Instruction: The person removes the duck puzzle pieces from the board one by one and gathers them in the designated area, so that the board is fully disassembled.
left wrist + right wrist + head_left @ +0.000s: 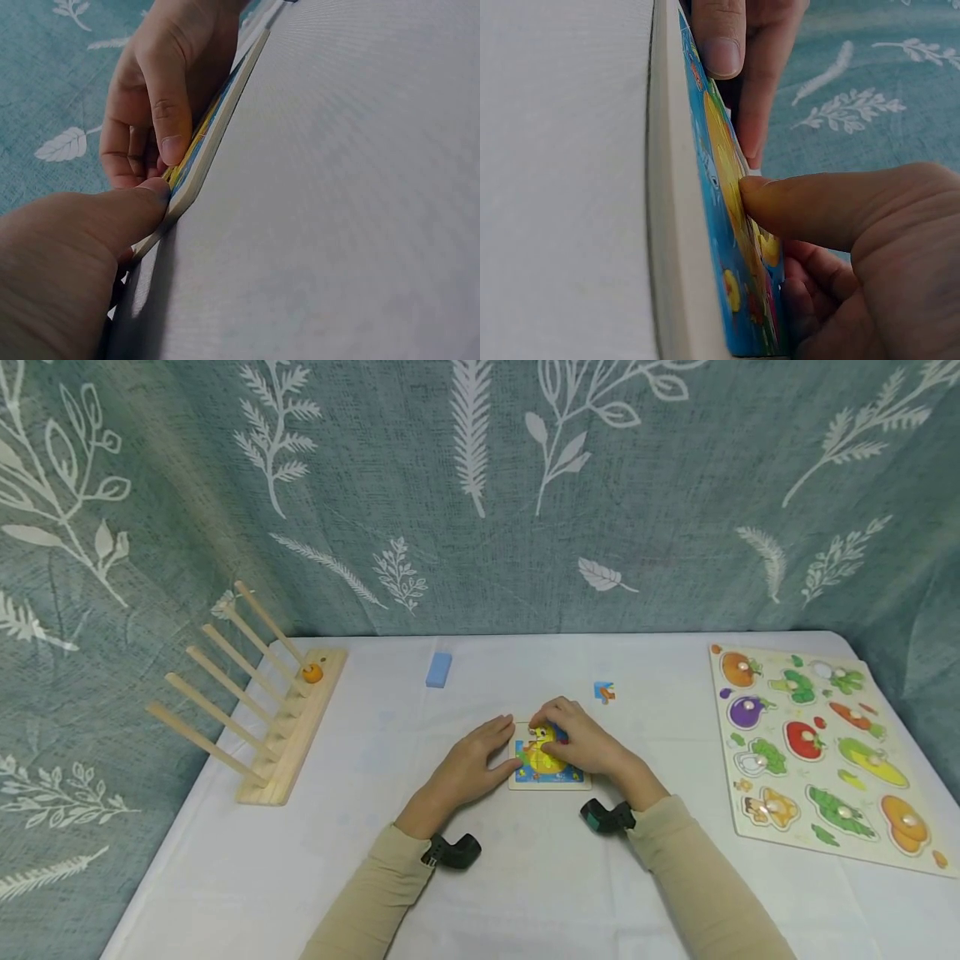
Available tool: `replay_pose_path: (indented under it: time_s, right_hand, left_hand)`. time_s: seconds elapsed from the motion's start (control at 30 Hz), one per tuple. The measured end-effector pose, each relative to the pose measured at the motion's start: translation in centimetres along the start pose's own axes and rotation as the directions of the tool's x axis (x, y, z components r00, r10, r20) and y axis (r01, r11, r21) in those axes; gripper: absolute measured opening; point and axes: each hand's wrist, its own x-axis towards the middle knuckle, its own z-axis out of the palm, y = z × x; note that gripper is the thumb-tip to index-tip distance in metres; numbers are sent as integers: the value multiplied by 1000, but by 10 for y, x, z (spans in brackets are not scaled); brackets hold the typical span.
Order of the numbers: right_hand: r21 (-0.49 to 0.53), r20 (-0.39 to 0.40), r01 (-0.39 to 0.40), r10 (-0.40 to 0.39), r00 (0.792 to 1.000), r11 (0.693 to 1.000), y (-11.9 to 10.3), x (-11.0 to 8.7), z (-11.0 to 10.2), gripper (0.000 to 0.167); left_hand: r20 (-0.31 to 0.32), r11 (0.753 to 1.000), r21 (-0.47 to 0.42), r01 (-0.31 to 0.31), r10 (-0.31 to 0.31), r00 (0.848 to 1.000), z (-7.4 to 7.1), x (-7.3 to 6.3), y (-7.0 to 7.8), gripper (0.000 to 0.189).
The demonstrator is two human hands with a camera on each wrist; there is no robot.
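A small square jigsaw puzzle (551,777) with a yellow duck on blue lies in a pale wooden frame on the table. My left hand (471,764) rests at its left side, fingers fairly straight and thumb on the frame's edge. Over the upper right part, my right hand (588,743) has its thumb and curled fingers on a puzzle piece (561,734), mostly hidden under the hand. In the right wrist view the right thumb (772,202) presses the yellow picture (724,150). A loose puzzle piece (604,692), blue and orange, lies behind the right hand.
At the left stands a wooden rack (300,735) with several slanting pegs and an orange bead (312,673) on it. A blue block (438,669) lies near the back edge. A vegetable peg puzzle board (817,752) covers the table's right side. A green patterned cloth (510,568) hangs behind.
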Motion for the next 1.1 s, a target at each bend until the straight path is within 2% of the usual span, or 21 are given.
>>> replay_pose_path:
  time_s: [0.37, 0.7, 1.1]
  right_hand:
    - [-33, -33, 30, -31, 999, 999, -3, 0, 1, 26]
    - [5, -15, 15, -15, 1000, 1000, 1, -3, 0, 39]
    - [-11, -15, -25, 25, 1000, 1000, -1, -1, -1, 25]
  left_hand:
    - [2, 1000, 0, 12, -12, 1000, -1, 1, 1, 61]
    - [5, 1000, 7, 17, -17, 1000, 2, 0, -1, 62]
    - [3, 1000, 1, -1, 1, 1000, 1, 0, -1, 61]
